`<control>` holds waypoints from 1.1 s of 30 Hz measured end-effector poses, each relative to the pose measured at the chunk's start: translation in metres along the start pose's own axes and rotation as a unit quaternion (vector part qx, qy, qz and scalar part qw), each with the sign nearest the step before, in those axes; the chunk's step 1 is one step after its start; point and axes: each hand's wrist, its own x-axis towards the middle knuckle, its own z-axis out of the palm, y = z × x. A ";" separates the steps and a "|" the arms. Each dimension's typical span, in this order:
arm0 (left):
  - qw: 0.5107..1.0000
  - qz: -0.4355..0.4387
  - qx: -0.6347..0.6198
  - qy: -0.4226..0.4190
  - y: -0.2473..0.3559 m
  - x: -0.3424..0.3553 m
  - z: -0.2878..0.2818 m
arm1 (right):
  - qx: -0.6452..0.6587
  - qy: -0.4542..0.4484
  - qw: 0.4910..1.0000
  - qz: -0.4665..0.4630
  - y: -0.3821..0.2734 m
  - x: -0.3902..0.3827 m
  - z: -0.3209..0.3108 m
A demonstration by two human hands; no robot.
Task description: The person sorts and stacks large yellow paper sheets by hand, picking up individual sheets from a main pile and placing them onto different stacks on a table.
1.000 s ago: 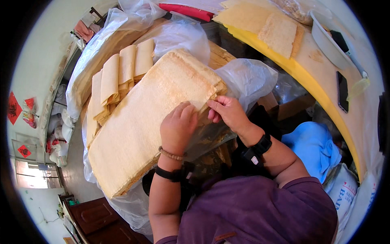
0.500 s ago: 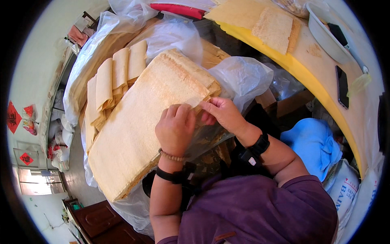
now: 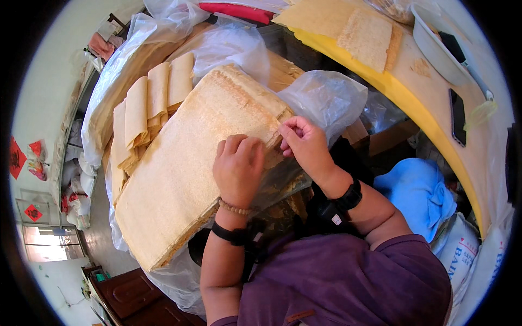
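A thick stack of thin, pale-yellow sheets (image 3: 179, 157), looking like dry flatbread, lies slantwise before me with browned patches near its far right end. My left hand (image 3: 238, 167) rests over the stack's near right edge, fingers curled and their tips hidden. Just to its right, my right hand (image 3: 309, 145) is at the stack's corner, thumb and forefinger pinched together. What lies between those fingertips is too small to make out. Several folded sheets (image 3: 157, 92) of the same kind lie in a row along the stack's far left side.
Clear plastic sheeting (image 3: 326, 100) bunches around the stack. A yellow-edged table (image 3: 435, 117) curves along the right, bearing a phone (image 3: 458, 117), a white basin (image 3: 435, 46) and loose flat sheets (image 3: 364, 38). Blue cloth (image 3: 416, 190) and printed white sacks (image 3: 459, 252) are at lower right.
My hands have drawn apart: the right has moved up and slightly right along the stack's corner, the left slightly right. The thin film between their fingertips no longer shows.
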 end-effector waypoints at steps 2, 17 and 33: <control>1.000 0.001 -0.012 0.009 0.001 0.000 0.002 | -0.109 -0.024 0.993 -0.050 -0.006 0.000 -0.001; 0.987 -0.100 -0.119 0.027 -0.004 -0.003 0.009 | -0.152 -0.071 0.984 -0.066 -0.030 0.016 0.009; 0.913 -0.250 -0.322 0.014 -0.021 0.005 0.016 | -0.098 -0.102 0.987 -0.080 -0.016 0.017 0.005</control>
